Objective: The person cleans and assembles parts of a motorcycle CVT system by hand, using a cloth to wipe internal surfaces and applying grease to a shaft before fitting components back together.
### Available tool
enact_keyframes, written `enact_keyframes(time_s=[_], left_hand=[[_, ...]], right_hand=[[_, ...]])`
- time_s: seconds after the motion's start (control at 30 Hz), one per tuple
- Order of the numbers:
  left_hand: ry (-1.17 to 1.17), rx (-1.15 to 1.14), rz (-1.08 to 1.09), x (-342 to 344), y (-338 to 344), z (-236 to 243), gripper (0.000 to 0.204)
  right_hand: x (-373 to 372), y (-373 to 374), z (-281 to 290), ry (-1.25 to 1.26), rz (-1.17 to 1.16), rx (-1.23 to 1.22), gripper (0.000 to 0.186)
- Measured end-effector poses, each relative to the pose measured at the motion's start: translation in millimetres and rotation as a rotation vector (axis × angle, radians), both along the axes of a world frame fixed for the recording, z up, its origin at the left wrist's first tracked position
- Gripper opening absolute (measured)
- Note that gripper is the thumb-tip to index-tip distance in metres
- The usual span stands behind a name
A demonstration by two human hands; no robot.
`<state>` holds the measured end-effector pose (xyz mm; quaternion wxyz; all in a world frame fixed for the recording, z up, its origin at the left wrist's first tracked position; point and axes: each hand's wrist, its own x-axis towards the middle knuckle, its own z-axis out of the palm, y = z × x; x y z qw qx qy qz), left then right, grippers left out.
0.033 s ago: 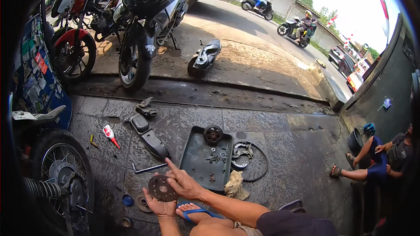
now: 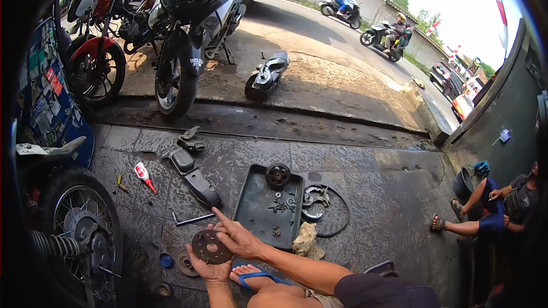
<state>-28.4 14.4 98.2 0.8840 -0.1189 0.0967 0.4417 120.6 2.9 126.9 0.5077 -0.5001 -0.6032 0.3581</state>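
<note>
A brown, round metal plate [image 2: 202,247], pierced by a central hole and several smaller ones, lies across the palm of my left hand [image 2: 212,274]. The fingers of that hand hold it from below and at its rim. From above, my right hand [image 2: 244,243] grips the plate's right side, its index finger stretched out past the far edge. Partly hidden beside my left hand, a ring-shaped metal part [image 2: 185,263] lies on the floor. A blue cap [image 2: 166,260] is left of it. Beyond my hands rests a metal wrench with a bent end [image 2: 195,219].
Right of my hands, a dark tray [image 2: 244,217] holds a round black part [image 2: 278,175] and small bolts. Beside it lie a black belt [image 2: 346,217], curved metal parts [image 2: 315,198] and a rag [image 2: 308,243]. A spoked wheel [image 2: 80,228] stands left. Another person [image 2: 494,208] sits at right.
My hands and the plate have shifted very slightly left; the grip looks the same. On the road, the far scooter with two riders has moved a little right.
</note>
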Motion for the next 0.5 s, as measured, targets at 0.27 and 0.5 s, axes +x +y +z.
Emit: enact_keyframes(time_s=[0.27, 0.5], left_hand=[[0.381, 0.304, 0.142, -20.5, 32.2, 31.3, 0.066], [0.703, 0.313, 0.296, -27.1, 28.2, 45.1, 0.059]], right_hand=[[13.0, 14.5, 49.8, -0.579, -0.082, 0.1, 0.073], [-12.3, -23.6, 67.9, -1.014, 0.22, 0.057, 0.074]])
